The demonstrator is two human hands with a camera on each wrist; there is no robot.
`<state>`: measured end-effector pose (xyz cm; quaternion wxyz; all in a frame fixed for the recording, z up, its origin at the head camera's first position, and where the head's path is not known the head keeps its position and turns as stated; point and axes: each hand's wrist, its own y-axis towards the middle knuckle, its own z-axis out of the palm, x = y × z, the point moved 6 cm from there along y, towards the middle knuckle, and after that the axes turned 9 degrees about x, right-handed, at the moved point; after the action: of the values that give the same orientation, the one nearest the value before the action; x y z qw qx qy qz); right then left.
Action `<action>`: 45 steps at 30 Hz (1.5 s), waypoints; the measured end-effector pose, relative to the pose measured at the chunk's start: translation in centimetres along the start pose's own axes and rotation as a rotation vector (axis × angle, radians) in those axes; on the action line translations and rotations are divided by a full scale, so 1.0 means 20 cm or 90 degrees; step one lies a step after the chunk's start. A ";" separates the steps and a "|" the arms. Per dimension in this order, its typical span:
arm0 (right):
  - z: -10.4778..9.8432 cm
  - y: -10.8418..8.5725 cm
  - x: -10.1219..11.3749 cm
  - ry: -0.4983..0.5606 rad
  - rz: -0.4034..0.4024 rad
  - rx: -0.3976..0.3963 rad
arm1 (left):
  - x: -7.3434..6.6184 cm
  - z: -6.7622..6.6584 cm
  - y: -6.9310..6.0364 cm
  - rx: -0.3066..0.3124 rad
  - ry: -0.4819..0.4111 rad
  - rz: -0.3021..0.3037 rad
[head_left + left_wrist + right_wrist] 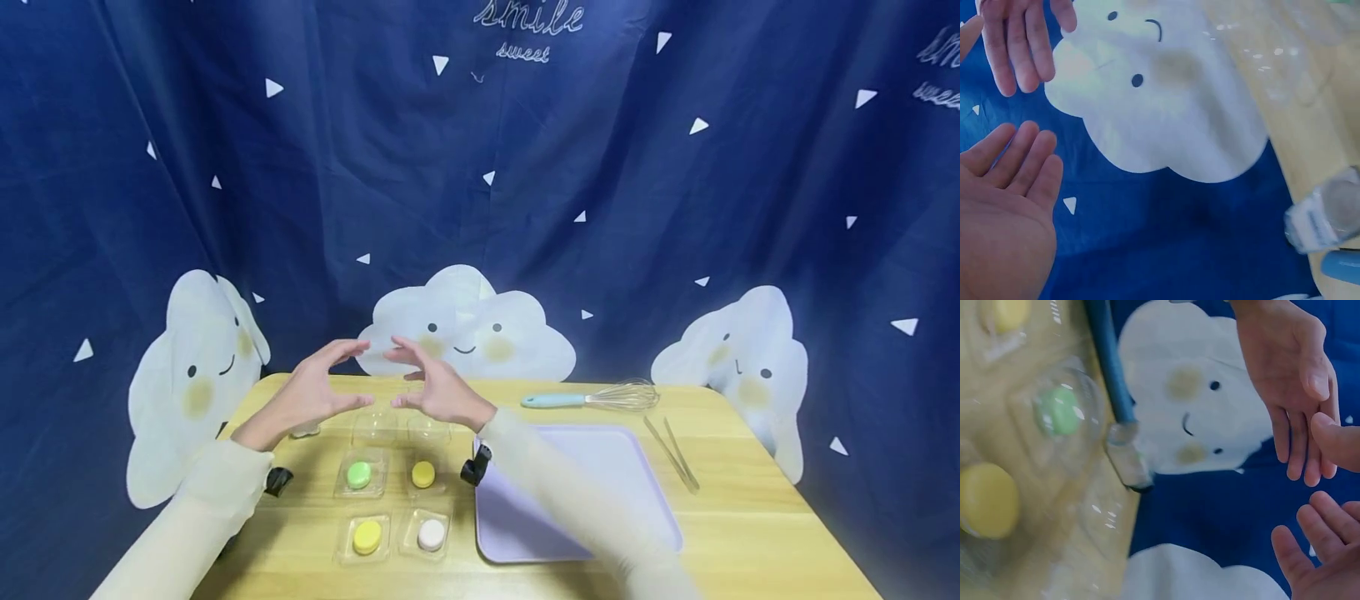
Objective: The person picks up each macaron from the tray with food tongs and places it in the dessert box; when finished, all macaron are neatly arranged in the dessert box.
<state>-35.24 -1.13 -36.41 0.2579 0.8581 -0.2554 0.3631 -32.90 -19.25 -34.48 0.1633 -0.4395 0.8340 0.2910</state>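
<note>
Left hand (pixel 306 392) and right hand (pixel 444 390) raised mid-frame, fingers spread and gently curved, each grip empty | lower centre, tabletop (pixel 757 542): green round macaron (pixel 358 475), white round macaron (pixel 431 535), two yellow round macarons (pixel 367 537), one per clear plastic box (pixel 381 486) | done, apparently: boxing these four | left: perhaps closing boxes; glare hides the lids' state

Macarons (pixel 367 537): we count four, seven o'clock in the head view
Tray (pixel 618 467): we see one, five o'clock
Whisk (pixel 573 400): one, four o'clock
Tongs (pixel 687 477): one, four o'clock
Printed clouds (pixel 465 321): we count three
</note>
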 end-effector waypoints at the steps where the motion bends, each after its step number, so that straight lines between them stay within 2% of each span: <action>1: -0.02 0.01 0.00 0.010 -0.005 -0.005 | -0.01 0.00 0.02 -0.002 -0.004 0.001; 7: -0.15 0.03 -0.01 0.043 -0.021 -0.040 | -0.02 -0.03 0.16 0.008 -0.046 -0.017; 13: -0.26 0.05 -0.08 0.090 -0.017 -0.087 | -0.02 -0.03 0.32 0.033 -0.091 -0.037; 18: -0.33 0.06 -0.19 0.144 0.008 -0.113 | 0.03 -0.01 0.43 0.063 -0.120 -0.075; 23: -0.39 0.05 -0.33 0.184 0.043 -0.139 | 0.08 0.04 0.50 0.106 -0.151 -0.092; 29: -0.42 0.02 -0.50 0.216 0.107 -0.164 | 0.16 0.14 0.54 0.141 -0.155 -0.129; 34: -0.40 0.00 -0.66 0.217 0.161 -0.181 | 0.25 0.25 0.56 0.177 -0.153 -0.181; 40: -0.32 -0.02 -0.81 0.222 0.215 -0.160 | 0.34 0.42 0.55 0.242 -0.173 -0.221; 45: -0.26 -0.04 -0.88 0.206 0.246 -0.144 | 0.38 0.51 0.54 0.272 -0.147 -0.243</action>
<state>-47.95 7.13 -46.74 0.3155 0.6898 -0.4088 0.5074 -45.92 -12.91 -42.73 0.3974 -0.5080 0.7545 0.1212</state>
